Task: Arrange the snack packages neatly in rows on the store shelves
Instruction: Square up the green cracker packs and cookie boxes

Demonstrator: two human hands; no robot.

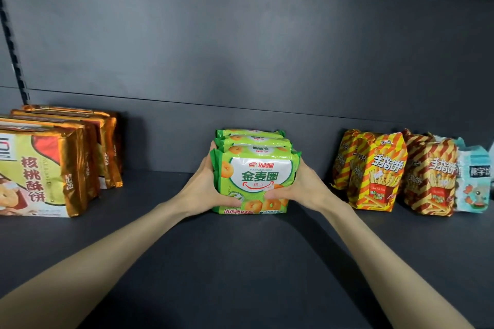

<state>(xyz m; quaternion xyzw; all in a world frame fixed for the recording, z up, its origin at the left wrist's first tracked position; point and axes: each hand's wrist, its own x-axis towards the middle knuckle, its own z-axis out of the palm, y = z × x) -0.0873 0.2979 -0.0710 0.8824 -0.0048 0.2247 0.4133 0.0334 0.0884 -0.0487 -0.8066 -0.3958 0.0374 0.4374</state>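
Note:
A row of several green snack packages (255, 168) stands upright in the middle of the dark shelf (240, 262), one behind another. My left hand (205, 187) clasps the left side of the row, thumb on the front package's lower face. My right hand (302, 187) clasps the right side the same way. The packages behind the front one show only their top edges.
A row of gold-brown biscuit packages (53, 163) stands at the left. At the right stand yellow-red striped bags (374, 171), brown striped bags (430, 179) and a pale blue bag (473, 176). The dark back panel (240, 48) rises behind everything.

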